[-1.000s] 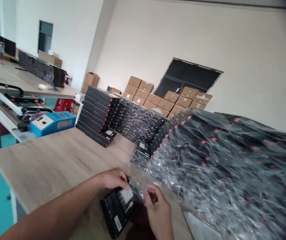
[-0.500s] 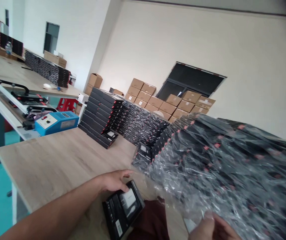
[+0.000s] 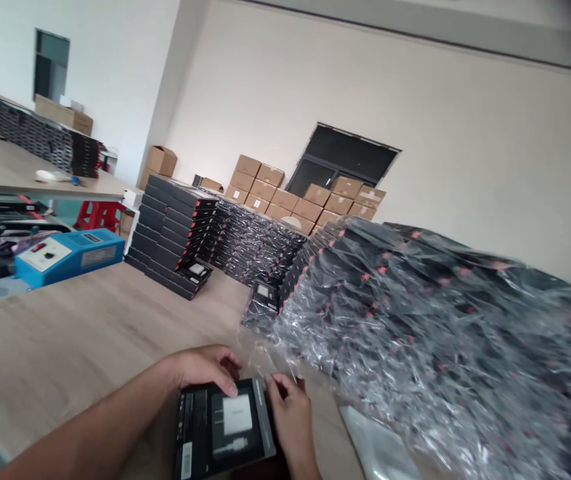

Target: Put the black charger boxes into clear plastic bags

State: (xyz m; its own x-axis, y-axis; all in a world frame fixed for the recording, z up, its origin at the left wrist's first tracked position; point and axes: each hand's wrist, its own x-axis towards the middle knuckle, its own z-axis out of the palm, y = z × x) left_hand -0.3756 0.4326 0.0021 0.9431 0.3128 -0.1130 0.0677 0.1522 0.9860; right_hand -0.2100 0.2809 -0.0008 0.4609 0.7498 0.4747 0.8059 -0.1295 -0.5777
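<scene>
My left hand [image 3: 210, 368] grips a black retail box [image 3: 195, 427] at its top edge, with the thumb lying on the front. Through the box's window a white charger block [image 3: 238, 415] shows, and a white plug end lies below it. At the box's right edge my right hand [image 3: 291, 413] is closed in a pinch on thin clear film, which looks like a plastic bag [image 3: 265, 353]. The film is faint, and its outline is hard to follow. Beside my right forearm lies a pile of flat clear bags [image 3: 378, 443].
Piled film-wrapped black boxes [image 3: 415, 333] fill the right side. Farther back on the wooden table [image 3: 90, 320] stands a stack of unwrapped black boxes [image 3: 170, 227]. A blue machine [image 3: 72, 257] sits at left. Brown cartons [image 3: 280, 197] line the wall.
My right hand has come from the lower right to the box's right edge, bringing clear film. The box in my left hand has turned more upright, and the view has swung right.
</scene>
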